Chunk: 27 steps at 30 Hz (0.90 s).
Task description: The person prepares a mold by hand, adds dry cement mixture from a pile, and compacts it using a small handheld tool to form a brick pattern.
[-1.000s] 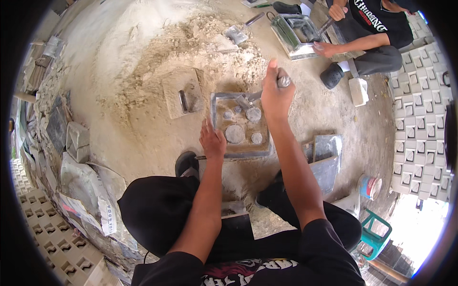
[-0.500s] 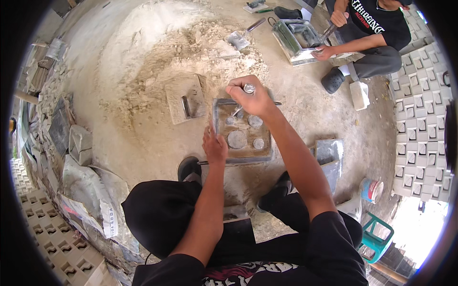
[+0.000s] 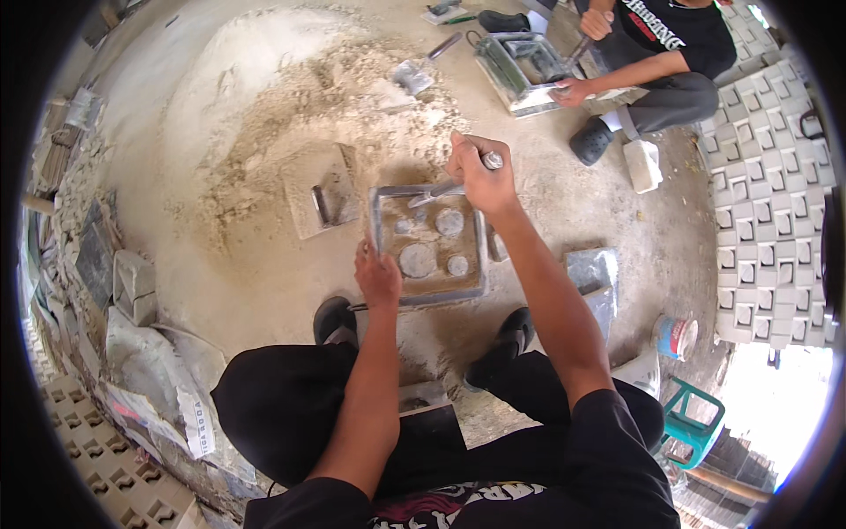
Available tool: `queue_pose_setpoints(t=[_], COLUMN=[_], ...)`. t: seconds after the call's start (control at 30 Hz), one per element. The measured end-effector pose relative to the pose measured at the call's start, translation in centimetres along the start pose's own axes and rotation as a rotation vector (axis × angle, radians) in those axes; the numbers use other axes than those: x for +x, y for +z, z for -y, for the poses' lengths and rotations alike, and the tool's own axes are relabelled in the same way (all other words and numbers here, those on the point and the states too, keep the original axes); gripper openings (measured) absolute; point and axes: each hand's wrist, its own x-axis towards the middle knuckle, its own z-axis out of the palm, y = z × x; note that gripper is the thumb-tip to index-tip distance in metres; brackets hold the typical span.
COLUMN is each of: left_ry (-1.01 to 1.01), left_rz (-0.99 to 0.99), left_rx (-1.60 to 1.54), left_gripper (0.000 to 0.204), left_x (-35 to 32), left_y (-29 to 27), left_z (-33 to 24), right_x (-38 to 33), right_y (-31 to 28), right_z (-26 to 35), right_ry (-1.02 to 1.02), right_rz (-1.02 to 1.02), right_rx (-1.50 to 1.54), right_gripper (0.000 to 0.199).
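A square grey metal mould (image 3: 483,264) lies on the ground before me, filled with sandy mix. Round grey discs (image 3: 418,260) of differing sizes show in its surface. My left hand (image 3: 379,278) grips the mould's left side, fingers on the outer edge. Above the far right corner, my right hand (image 3: 485,181) is closed round the handle of a small trowel (image 3: 432,196). The trowel's blade reaches over the far part of the mix; whether it touches is hard to tell. A flat board (image 3: 339,198) with a metal handle lies to the mould's left.
A heap of pale sand (image 3: 264,106) spreads at the far left, a shovel (image 3: 411,78) on its edge. Far right, a co-worker's hands hold another mould (image 3: 520,101). Patterned blocks (image 3: 762,229) are stacked at right, near a bucket (image 3: 677,338) and a green stool (image 3: 696,423).
My right hand has shifted right relative to the mould, and the trowel now slants lower, its blade more visible. My left hand stays at the mould's side. The whole view has shifted slightly.
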Motion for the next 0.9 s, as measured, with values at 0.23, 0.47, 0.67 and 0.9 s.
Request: queue_pose_setpoints(t=[0.23, 0.47, 0.67, 0.9], left_ry=[0.015, 0.021, 0.025, -0.006], left_rz=[-0.004, 0.003, -0.016, 0.015], left_rx=[-0.007, -0.02, -0.03, 0.031], left_gripper=[0.061, 0.061, 0.062, 0.057], left_x=[-0.1, -0.1, -0.2, -0.4], left_y=[-0.5, -0.4, -0.1, -0.7], left_z=[0.6, 0.0, 0.6, -0.1], right_x=[-1.7, -2.6, -3.3, -5.3], right_y=[-0.3, -1.7, -3.0, -2.8], right_z=[-0.3, -0.1, -0.5, -0.7], right_ry=[-0.021, -0.181, -0.056, -0.071], right_rz=[-0.206, -0.383, -0.466, -0.541], right_rx=[-0.06, 0.006, -0.033, -0.063], right_gripper=[0.039, 0.04, 0.043, 0.042])
